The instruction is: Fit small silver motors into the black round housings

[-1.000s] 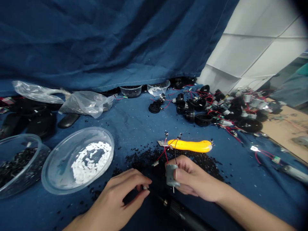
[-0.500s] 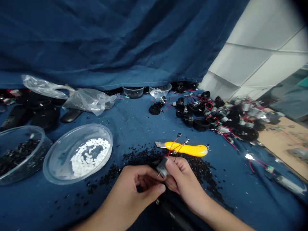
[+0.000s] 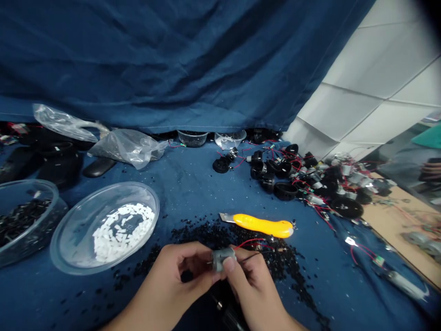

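Close in front of me, my right hand (image 3: 253,280) pinches a small grey electric motor (image 3: 222,259) between thumb and fingers. Red and dark wires (image 3: 250,241) trail from the motor's right end. The motor lies sideways, its thin shaft pointing left. My left hand (image 3: 184,273) closes its thumb and forefinger around the shaft end; anything small between those fingers is hidden. Just beyond the hands lies a yellow-handled utility knife (image 3: 263,225), blade to the left. Many tiny black bits (image 3: 206,232) are scattered around it. Under the hands is a black cylindrical object (image 3: 232,317), partly hidden.
A clear tub of white pieces (image 3: 65,248) stands left, beside a tub of black pieces (image 3: 57,216). Behind them lies a plastic bag (image 3: 127,147). Motors, wires and black housings (image 3: 285,191) are heaped right, by a cardboard sheet (image 3: 389,216). A blue curtain (image 3: 155,59) hangs behind.
The motor has turned from tilted to nearly level, its shaft now pointing left, and has moved slightly left. Its wires have swung down to the right. The view has shifted a little.
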Demonstrator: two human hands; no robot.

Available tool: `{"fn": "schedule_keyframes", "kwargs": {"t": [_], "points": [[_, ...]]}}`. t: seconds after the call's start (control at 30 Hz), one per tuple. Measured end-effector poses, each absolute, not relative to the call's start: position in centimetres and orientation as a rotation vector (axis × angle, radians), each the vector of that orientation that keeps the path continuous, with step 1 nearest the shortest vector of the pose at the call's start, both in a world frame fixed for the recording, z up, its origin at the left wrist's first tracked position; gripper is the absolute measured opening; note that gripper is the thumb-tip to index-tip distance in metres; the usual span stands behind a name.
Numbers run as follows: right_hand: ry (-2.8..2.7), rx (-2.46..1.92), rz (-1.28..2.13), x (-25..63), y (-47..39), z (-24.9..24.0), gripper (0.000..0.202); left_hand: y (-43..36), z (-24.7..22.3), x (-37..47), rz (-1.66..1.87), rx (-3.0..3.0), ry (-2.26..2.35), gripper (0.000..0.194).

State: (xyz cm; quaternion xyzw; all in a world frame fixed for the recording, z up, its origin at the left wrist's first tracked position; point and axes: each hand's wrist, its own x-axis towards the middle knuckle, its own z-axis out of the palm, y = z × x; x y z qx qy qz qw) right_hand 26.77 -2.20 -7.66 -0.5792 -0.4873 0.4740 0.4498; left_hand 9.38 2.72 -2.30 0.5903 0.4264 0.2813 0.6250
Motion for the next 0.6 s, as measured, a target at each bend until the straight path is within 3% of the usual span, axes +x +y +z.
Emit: {"fn": "schedule_keyframes", "kwargs": {"t": [0.6], "points": [[-1.271, -1.304, 1.308, 26.4, -1.8, -6.4, 0.04, 2.6, -3.0, 9.6, 0.641, 1.235, 0.986, 0.005]]}}
